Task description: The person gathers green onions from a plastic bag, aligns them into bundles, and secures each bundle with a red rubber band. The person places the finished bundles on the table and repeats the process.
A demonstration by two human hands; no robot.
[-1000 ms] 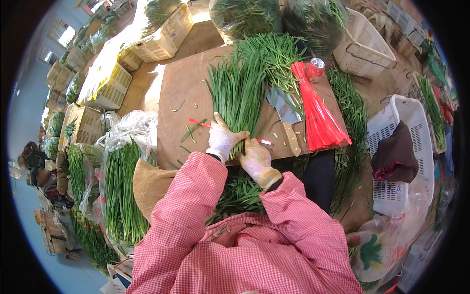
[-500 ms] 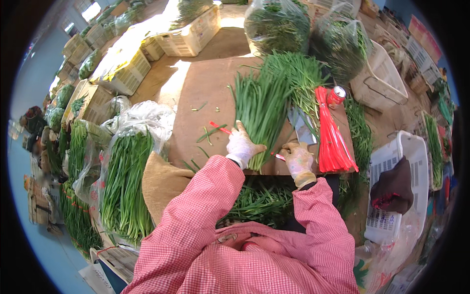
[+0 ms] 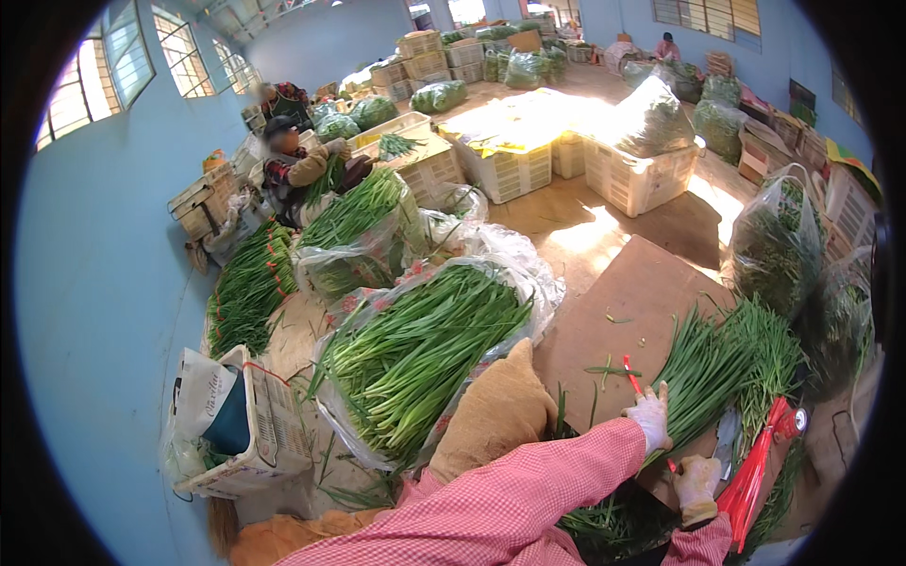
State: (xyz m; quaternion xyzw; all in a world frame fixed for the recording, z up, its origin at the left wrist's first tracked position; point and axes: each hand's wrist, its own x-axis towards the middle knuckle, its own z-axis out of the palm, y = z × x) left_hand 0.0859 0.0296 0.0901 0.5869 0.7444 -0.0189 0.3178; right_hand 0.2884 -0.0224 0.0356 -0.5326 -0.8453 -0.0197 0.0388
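A bunch of garlic chives [image 3: 703, 363] lies on the brown board [image 3: 604, 325], its cut ends toward me. My left hand [image 3: 651, 420], in a pale glove, is wrapped against the left side of the bunch near those ends. Beyond it, one end of a red tie strip [image 3: 630, 373] sticks out, and a second short red end shows by my right hand. The gloved right hand [image 3: 698, 479] is closed at the board's near edge, its fingers pinching that red end. Just right of the bunch is a knife blade [image 3: 727, 436], partly covered by leaves.
Red strips [image 3: 755, 481] and a red can [image 3: 789, 424] sit at the board's right. More chives [image 3: 769, 349] lie behind them. To my left are an open bag of chives [image 3: 425, 354], a tan sack [image 3: 500, 406] and a white crate [image 3: 250, 424]. A co-worker [image 3: 297, 170] sits beyond.
The view has swung left and up, so the board and both hands appear lower and further right. My hands keep about the same places at the bunch.
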